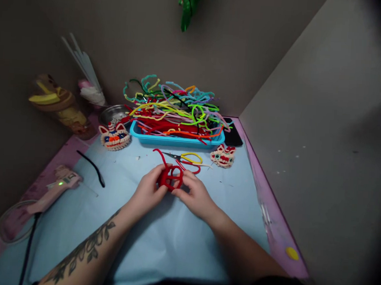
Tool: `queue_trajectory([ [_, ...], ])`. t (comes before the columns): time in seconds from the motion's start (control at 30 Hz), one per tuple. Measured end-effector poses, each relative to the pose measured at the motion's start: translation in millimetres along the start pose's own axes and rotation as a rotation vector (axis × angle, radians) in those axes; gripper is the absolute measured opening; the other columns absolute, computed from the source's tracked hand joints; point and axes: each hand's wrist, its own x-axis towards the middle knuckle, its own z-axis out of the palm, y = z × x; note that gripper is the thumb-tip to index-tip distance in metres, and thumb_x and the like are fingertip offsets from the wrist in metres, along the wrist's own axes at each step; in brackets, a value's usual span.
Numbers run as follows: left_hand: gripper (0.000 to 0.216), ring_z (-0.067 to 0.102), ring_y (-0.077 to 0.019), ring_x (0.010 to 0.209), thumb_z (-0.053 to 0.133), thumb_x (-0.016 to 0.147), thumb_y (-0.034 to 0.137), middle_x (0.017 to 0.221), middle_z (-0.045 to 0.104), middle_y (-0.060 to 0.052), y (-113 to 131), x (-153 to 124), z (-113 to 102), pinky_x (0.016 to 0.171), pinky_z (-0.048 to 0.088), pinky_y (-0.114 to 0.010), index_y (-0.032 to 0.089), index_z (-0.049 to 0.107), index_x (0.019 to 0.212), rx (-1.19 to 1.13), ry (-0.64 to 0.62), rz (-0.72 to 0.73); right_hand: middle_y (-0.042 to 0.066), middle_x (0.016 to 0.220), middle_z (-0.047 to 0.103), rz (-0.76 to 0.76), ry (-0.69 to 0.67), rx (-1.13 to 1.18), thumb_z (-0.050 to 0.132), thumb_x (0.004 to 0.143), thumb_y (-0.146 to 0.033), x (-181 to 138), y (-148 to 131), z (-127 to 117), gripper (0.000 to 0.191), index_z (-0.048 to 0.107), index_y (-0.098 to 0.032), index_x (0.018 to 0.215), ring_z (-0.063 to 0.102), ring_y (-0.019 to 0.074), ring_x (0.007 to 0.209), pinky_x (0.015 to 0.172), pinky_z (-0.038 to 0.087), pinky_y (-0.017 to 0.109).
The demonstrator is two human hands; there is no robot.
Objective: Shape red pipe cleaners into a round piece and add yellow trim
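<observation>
Between my two hands is a red pipe-cleaner frame (174, 177), bent into a round shape with crossing bars. One loose red end sticks up from its left side. My left hand (149, 185) grips the frame's left edge, thumb in front. On the right edge, my right hand (194, 193) pinches it between thumb and fingers. Just beyond the hands lie scissors (189, 159) with one yellow and one red handle, blades pointing left. Part of the frame is hidden behind the fingers.
A blue tray (177, 141) heaped with colourful pipe cleaners stands at the back. Two lion-head pieces, one larger (114, 137) and one smaller (222, 156), flank it. A pink glue gun (58, 188) with a cable lies left, near a black strip (92, 167). A phone (233, 134) rests back right.
</observation>
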Motion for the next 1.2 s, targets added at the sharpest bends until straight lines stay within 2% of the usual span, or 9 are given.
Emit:
queue_trajectory([
  [0.27, 0.054, 0.062, -0.0223, 0.104, 0.054, 0.069, 0.01, 0.12, 0.063, -0.011, 1, 1, -5, 0.09, 0.051, -0.038, 0.017, 0.052, 0.123, 0.018, -0.092, -0.007, 0.003, 0.084, 0.055, -0.037, -0.028, -0.109, 0.066, 0.079, -0.018, 2, 3, -9, 0.007, 0.061, -0.019, 0.074, 0.052, 0.0196, 0.09, 0.083, 0.042, 0.034],
  [0.43, 0.053, 0.061, -0.0245, 0.108, 0.056, 0.071, 0.012, 0.121, 0.062, -0.012, -1, 3, -8, 0.093, 0.049, -0.041, 0.018, 0.054, 0.123, 0.1, -0.03, 0.037, 0.002, 0.092, 0.058, 0.165, -0.043, 0.359, 0.071, 0.074, -0.039, 6, 7, -8, 0.022, 0.065, -0.02, 0.084, 0.055, 0.0166, 0.085, 0.074, 0.043, 0.029],
  [0.5, 0.051, 0.058, -0.0251, 0.112, 0.055, 0.072, 0.012, 0.122, 0.062, -0.012, -1, 3, -8, 0.097, 0.047, -0.042, 0.018, 0.055, 0.123, 0.142, -0.035, 0.093, 0.0, 0.082, 0.06, 0.284, -0.028, 0.563, 0.07, 0.073, -0.048, 6, 7, -6, 0.03, 0.065, -0.019, 0.082, 0.054, 0.0137, 0.072, 0.066, 0.04, 0.027],
  [0.6, 0.057, 0.053, -0.0249, 0.119, 0.055, 0.073, 0.012, 0.129, 0.057, -0.012, 0, 2, -8, 0.101, 0.043, -0.043, 0.02, 0.05, 0.129, 0.153, -0.037, 0.156, -0.004, 0.06, 0.054, 0.488, 0.014, 0.789, 0.075, 0.067, -0.047, 6, 5, -3, 0.033, 0.059, -0.018, 0.068, 0.043, 0.0088, 0.052, 0.055, 0.032, 0.025],
  [0.73, 0.072, 0.045, -0.0268, 0.128, 0.061, 0.071, 0.018, 0.142, 0.042, -0.013, 6, 2, -11, 0.098, 0.044, -0.043, 0.024, 0.038, 0.138, 0.045, 0.1, 0.1, -0.001, 0.062, 0.058, 0.602, 0.103, 1.052, 0.08, 0.059, -0.041, 7, 8, -3, 0.033, 0.058, -0.019, 0.069, 0.044, 0.0097, 0.052, 0.052, 0.031, 0.024],
  [0.87, 0.054, 0.061, -0.0182, 0.088, 0.065, 0.07, 0.028, 0.102, 0.062, -0.008, 16, 4, -16, 0.073, 0.048, -0.031, 0.018, 0.048, 0.12, -0.222, 0.239, -0.086, 0.001, 0.074, 0.063, 0.588, 0.173, 1.14, 0.078, 0.062, -0.037, 10, 14, -5, 0.031, 0.06, -0.022, 0.081, 0.048, 0.0121, 0.059, 0.052, 0.031, 0.025],
  [0.97, 0.049, 0.052, -0.0105, 0.054, 0.065, 0.073, 0.038, 0.068, 0.061, 0.0, 26, 4, -12, 0.053, 0.04, -0.023, 0.014, 0.05, 0.113, -0.489, 0.139, -0.311, -0.001, 0.08, 0.063, 0.518, 0.213, 1.111, 0.08, 0.061, -0.039, 9, 15, -3, 0.033, 0.057, -0.025, 0.08, 0.05, 0.0124, 0.062, 0.054, 0.033, 0.024],
  [1.07, 0.064, 0.049, -0.0094, 0.046, 0.069, 0.071, 0.044, 0.061, 0.061, 0.002, 30, 3, -6, 0.046, 0.03, -0.021, 0.014, 0.047, 0.124, -0.659, 0.092, -0.423, -0.001, 0.077, 0.061, 0.448, 0.194, 1.008, 0.081, 0.059, -0.046, 7, 16, 4, 0.037, 0.056, -0.024, 0.077, 0.048, 0.0117, 0.062, 0.056, 0.035, 0.024],
  [1.2, 0.06, 0.04, -0.007, 0.041, 0.07, 0.072, 0.044, 0.046, 0.051, 0.007, 28, 3, -3, 0.044, 0.023, -0.019, 0.014, 0.05, 0.119, -0.839, 0.16, -0.507, 0.0, 0.076, 0.062, 0.376, 0.124, 0.809, 0.075, 0.064, -0.055, 5, 21, 13, 0.038, 0.06, -0.022, 0.077, 0.048, 0.0124, 0.062, 0.058, 0.038, 0.025],
])
